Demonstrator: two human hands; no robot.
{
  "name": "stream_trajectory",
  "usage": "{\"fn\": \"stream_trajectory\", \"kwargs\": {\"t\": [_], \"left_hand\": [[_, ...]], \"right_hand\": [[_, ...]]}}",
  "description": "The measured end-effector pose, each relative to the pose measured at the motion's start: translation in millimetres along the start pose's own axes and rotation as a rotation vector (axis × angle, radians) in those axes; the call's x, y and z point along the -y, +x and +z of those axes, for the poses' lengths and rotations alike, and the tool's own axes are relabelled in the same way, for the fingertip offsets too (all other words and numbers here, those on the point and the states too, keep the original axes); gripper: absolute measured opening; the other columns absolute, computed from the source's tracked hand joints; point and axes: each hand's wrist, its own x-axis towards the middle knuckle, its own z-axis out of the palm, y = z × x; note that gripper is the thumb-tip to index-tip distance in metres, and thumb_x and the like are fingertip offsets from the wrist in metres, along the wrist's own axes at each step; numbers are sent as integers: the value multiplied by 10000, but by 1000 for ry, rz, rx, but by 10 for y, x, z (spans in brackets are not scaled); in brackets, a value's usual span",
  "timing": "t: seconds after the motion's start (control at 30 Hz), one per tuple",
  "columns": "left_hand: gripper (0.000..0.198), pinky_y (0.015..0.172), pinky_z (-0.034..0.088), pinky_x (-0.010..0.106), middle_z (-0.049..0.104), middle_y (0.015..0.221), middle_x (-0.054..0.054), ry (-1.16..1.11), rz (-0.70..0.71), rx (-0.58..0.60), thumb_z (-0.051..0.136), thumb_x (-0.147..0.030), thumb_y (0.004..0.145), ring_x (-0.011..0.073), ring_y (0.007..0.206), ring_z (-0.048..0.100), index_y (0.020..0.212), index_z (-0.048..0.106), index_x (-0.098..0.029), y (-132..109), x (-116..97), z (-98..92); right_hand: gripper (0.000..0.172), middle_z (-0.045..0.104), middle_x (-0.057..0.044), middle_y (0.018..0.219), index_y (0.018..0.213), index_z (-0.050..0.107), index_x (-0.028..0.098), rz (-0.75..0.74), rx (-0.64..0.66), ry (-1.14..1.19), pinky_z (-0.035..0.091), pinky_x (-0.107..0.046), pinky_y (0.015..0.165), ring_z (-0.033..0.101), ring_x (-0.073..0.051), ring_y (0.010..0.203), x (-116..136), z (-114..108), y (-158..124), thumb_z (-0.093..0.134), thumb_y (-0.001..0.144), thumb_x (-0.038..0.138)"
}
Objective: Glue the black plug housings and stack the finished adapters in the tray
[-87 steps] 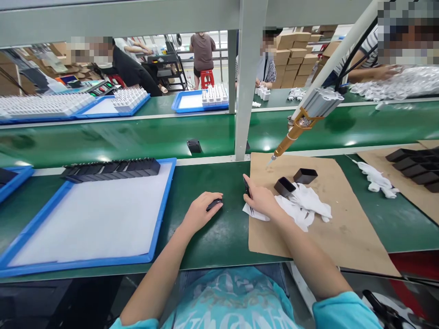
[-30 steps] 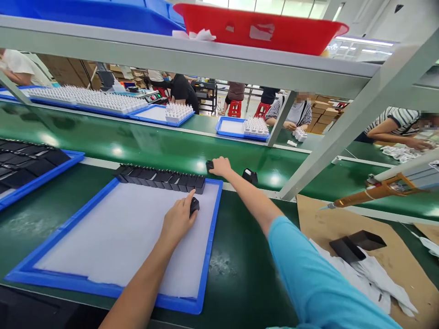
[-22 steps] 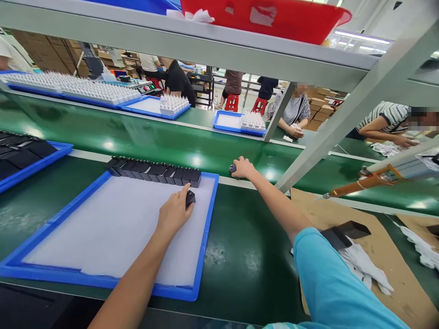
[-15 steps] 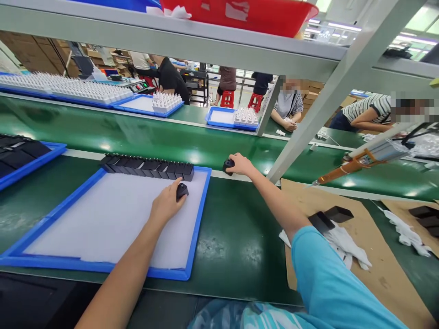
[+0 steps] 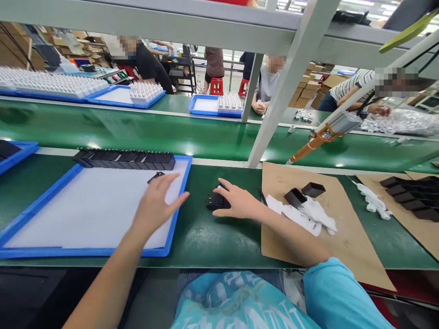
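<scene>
1. Right hand [image 5: 236,201] grips a black block [image 5: 213,202] between thumb and fingers, above or on the green table [image 5: 209,246], right of the blue tray [image 5: 172,229].
2. Best practice, my judgement: light hold by the sides, fingertips off the end face.
3. Left hand [image 5: 153,201] spread over tray, nothing visibly held; second block [image 5: 156,177] part-hidden beyond. Contact unclear; knuckles best kept clear.
4. Gripped block: dark, boxy, small glints.
</scene>
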Motion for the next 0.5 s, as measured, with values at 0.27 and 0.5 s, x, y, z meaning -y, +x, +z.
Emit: {"fn": "stream_trajectory", "kwargs": {"t": [0.27,0.5], "left_hand": [[872,824,539,410,512,1200,166,167,-144,254,690,-497,803,321,1087,565,1485,283,-140,-216,-980,721],[757,837,544,406,513,1176,138,36,-189,278,628,-299,841,289,1060,578,1493,268,-165,-79,-860,761]], "right_hand": [[234,630,-64,1093,1098,620,274,34,-1251,385,557,-414,820,648,-218,983,-727,-676,-845,619,866,301],[627,465,-107,1366,1260,462,343,257,-1526,641,513,-388,894,523,-252,1242,-1537,-730,-898,707,693,232]]}}
